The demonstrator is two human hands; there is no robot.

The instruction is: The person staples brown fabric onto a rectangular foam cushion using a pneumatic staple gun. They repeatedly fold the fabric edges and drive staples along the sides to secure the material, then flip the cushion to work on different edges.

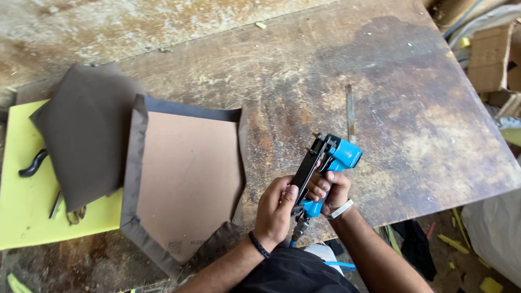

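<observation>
A blue and black pneumatic staple gun [332, 160] is held over the near edge of a worn wooden workbench [380, 97]. My right hand [329, 190] grips its blue handle. My left hand [275, 209] is closed on the black magazine rail, thumb pressing its lower end. An air hose fitting [299, 230] hangs below the handle. To the left lies a brown board panel [187, 182] with grey-brown fabric folded over its edges.
A yellow foam sheet [24, 201] lies at the far left, with a loose piece of brown fabric [87, 146] over it and a black tool handle [31, 164]. Cardboard scraps [488, 57] and yellow offcuts sit beyond the bench's right edge.
</observation>
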